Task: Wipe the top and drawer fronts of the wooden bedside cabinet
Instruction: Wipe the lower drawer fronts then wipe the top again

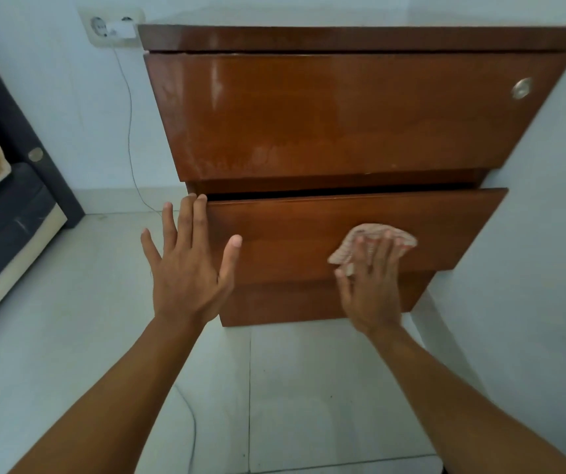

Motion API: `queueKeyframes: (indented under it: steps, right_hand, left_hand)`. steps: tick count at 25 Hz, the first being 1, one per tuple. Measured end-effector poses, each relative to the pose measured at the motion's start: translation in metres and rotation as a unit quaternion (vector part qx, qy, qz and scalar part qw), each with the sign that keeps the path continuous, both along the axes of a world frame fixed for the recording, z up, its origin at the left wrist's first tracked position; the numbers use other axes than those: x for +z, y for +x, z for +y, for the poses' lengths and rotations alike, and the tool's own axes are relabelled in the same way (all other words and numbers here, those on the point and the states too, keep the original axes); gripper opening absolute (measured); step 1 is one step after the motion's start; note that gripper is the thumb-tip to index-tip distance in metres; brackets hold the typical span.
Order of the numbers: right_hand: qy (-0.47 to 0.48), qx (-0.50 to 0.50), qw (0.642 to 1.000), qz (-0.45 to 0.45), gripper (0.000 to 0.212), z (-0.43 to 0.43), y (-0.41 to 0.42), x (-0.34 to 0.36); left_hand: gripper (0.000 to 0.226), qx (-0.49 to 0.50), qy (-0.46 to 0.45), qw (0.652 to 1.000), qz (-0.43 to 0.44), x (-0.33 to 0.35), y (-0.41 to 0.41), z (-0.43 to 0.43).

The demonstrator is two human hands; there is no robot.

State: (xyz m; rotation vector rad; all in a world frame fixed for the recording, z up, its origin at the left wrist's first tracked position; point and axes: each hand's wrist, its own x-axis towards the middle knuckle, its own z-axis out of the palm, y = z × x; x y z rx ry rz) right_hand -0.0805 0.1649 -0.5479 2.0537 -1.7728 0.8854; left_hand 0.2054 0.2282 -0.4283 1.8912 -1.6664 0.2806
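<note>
The glossy brown wooden bedside cabinet [336,118] stands against a white wall. Its upper drawer front has a round metal lock at the right. The lower drawer [309,220] is pulled out a little, with a dark gap above it. My right hand [370,285] presses a pink-and-white checked cloth [374,239] flat against the lower drawer front, right of centre. My left hand [189,265] is spread with fingers apart at the drawer's left end, fingertips near its top corner, holding nothing.
A wall socket [110,30] with a white plug sits left of the cabinet; its thin cable [130,131] runs down to the tiled floor [86,302]. A dark bed frame [4,213] stands at the far left. A white wall [531,234] flanks the cabinet's right side.
</note>
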Motion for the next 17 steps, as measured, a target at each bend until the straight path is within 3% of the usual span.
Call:
queueKeyframes:
  steps: [6,11,14,17]
  right_hand:
    - [-0.009,-0.071,0.985,-0.159,0.069,-0.016,-0.09,0.022]
    - [-0.07,-0.066,0.937,-0.336,0.078,0.002,-0.055,0.035]
    - [-0.065,0.042,0.965,-0.249,0.09,0.032,0.025,0.022]
    - [-0.034,0.223,0.972,-0.068,0.078,0.06,0.114,-0.005]
  left_hand:
    - [0.08,0.004,-0.004,1.0,0.008,-0.004,-0.002,-0.003]
    - [0.079,0.008,-0.01,1.0,0.011,-0.004,-0.005,-0.004]
    - [0.08,0.014,-0.01,1.0,0.023,-0.004,-0.009,-0.004]
    - [0.082,0.015,-0.009,1.0,0.021,-0.003,-0.01,-0.003]
